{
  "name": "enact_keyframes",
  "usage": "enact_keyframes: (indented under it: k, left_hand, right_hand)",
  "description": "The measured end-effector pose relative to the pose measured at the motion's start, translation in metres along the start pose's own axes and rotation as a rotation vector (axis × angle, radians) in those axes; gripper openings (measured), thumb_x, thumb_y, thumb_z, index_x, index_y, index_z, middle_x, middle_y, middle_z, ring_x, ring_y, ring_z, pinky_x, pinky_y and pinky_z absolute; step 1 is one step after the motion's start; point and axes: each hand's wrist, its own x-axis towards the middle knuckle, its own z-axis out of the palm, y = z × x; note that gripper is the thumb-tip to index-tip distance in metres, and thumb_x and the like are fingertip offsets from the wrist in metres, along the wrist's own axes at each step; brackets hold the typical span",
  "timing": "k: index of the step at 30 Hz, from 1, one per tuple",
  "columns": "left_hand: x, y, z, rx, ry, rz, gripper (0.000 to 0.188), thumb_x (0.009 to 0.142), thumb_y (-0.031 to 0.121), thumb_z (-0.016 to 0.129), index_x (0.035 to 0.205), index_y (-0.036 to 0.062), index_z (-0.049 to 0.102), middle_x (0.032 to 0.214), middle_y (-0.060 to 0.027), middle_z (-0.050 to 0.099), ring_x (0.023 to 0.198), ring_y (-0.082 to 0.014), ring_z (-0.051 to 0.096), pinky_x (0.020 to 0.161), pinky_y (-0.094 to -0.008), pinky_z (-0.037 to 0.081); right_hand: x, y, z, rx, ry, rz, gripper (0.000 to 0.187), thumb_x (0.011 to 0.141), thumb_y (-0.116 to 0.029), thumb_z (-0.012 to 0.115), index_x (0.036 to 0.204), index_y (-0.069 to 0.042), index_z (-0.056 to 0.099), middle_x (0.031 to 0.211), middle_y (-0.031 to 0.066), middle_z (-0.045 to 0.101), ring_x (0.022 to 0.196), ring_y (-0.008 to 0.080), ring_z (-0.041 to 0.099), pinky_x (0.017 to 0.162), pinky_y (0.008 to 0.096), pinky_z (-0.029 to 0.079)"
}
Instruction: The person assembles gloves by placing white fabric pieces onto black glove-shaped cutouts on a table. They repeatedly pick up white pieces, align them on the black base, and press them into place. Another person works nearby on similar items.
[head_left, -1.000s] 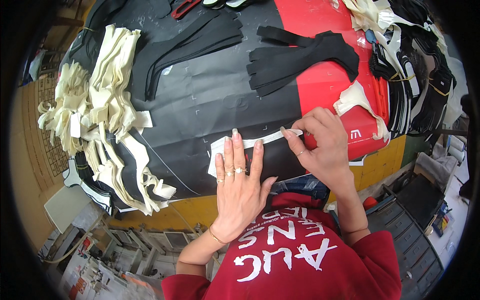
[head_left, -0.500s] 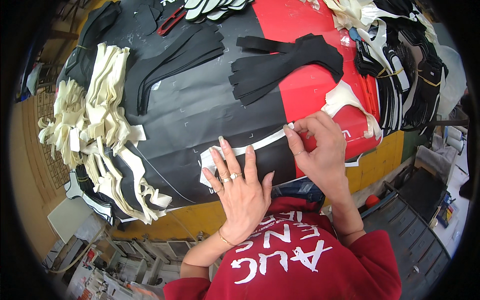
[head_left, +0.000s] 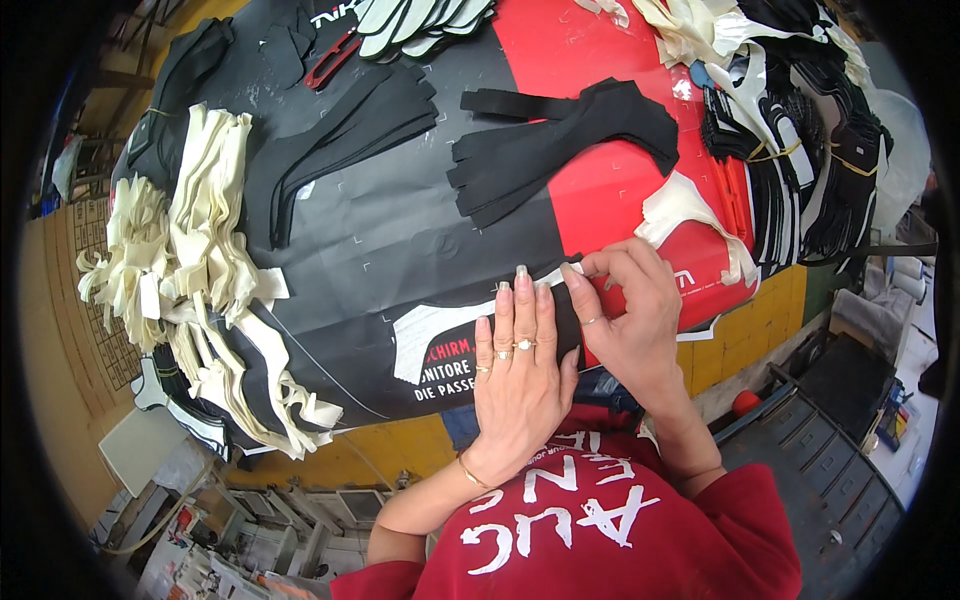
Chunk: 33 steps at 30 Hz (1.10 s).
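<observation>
A curved white fabric piece [head_left: 418, 338], broad at its left end and narrowing to a strip, lies on the black part of the printed sheet near the table's front edge. My left hand [head_left: 522, 380] rests flat over its narrow part, fingers stretched and pressing it down. At the strip's right end my right hand [head_left: 632, 318] pinches the tip between thumb and forefinger. Just beyond the right hand, a cream cut piece [head_left: 672, 208] lies on the red part of the sheet. Farther back sits a fanned stack of black cut pieces [head_left: 560, 145].
Bundles of cream fabric pieces [head_left: 208, 190] pile up on the left. Another black stack [head_left: 345, 140] and red-handled snips [head_left: 333, 62] lie toward the back, beside white-faced pieces [head_left: 425, 22]. Tied black-and-white bundles [head_left: 835, 150] stand at the right edge.
My left hand has slid right along the white piece, uncovering its broad left end and printing on the sheet. My right hand has shifted slightly left and still pinches the tip.
</observation>
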Motion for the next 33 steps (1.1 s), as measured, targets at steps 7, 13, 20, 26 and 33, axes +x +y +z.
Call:
enact_keyframes:
  k: [7, 13, 20, 26, 33]
  left_hand:
    - [0.001, 0.003, -0.002, 0.007, 0.008, -0.016, 0.078, 0.089, 0.023, 0.063, 0.154, -0.0060, 0.030, 0.161, -0.0278, 0.026, 0.151, -0.0418, 0.023, 0.122, -0.0521, 0.016]
    - [0.002, 0.004, -0.001, 0.032, 0.037, -0.010, 0.077, 0.089, 0.023, 0.063, 0.153, -0.0060, 0.033, 0.161, -0.0269, 0.027, 0.151, -0.0412, 0.024, 0.122, -0.0510, 0.016]
    - [0.003, 0.008, 0.003, 0.084, 0.078, -0.025, 0.076, 0.089, 0.023, 0.064, 0.153, -0.0059, 0.034, 0.161, -0.0261, 0.029, 0.150, -0.0408, 0.027, 0.122, -0.0511, 0.018]
    - [0.004, 0.009, 0.004, 0.128, 0.077, -0.021, 0.075, 0.089, 0.024, 0.063, 0.152, -0.0063, 0.035, 0.160, -0.0259, 0.030, 0.150, -0.0407, 0.027, 0.122, -0.0511, 0.018]
    - [0.002, 0.006, 0.001, 0.111, 0.016, -0.044, 0.077, 0.094, 0.037, 0.060, 0.155, -0.0007, 0.033, 0.162, -0.0223, 0.029, 0.151, -0.0362, 0.027, 0.123, -0.0487, 0.017]
  right_hand:
    - [-0.002, 0.000, 0.002, 0.029, 0.010, 0.026, 0.011, 0.084, -0.011, 0.076, 0.085, -0.006, 0.066, 0.083, 0.0034, 0.062, 0.076, 0.0220, 0.060, 0.072, 0.0368, 0.041]
    - [-0.002, 0.001, 0.005, 0.022, 0.032, 0.022, 0.010, 0.084, -0.014, 0.075, 0.086, -0.009, 0.067, 0.084, 0.0015, 0.061, 0.076, 0.0211, 0.059, 0.069, 0.0373, 0.038]
    - [-0.007, 0.003, 0.002, 0.179, 0.061, 0.174, 0.013, 0.086, -0.004, 0.073, 0.098, -0.005, 0.069, 0.087, 0.0066, 0.061, 0.078, 0.0221, 0.059, 0.070, 0.0352, 0.047]
    - [-0.019, 0.019, -0.003, -0.052, -0.019, -0.174, 0.048, 0.081, -0.004, 0.069, 0.128, -0.015, 0.069, 0.115, 0.0096, 0.061, 0.096, 0.0270, 0.058, 0.082, 0.0381, 0.048]
    - [-0.028, 0.014, -0.014, -0.444, -0.237, -0.208, 0.054, 0.081, -0.013, 0.061, 0.135, -0.017, 0.064, 0.148, 0.0132, 0.047, 0.130, 0.0376, 0.046, 0.102, 0.0518, 0.037]
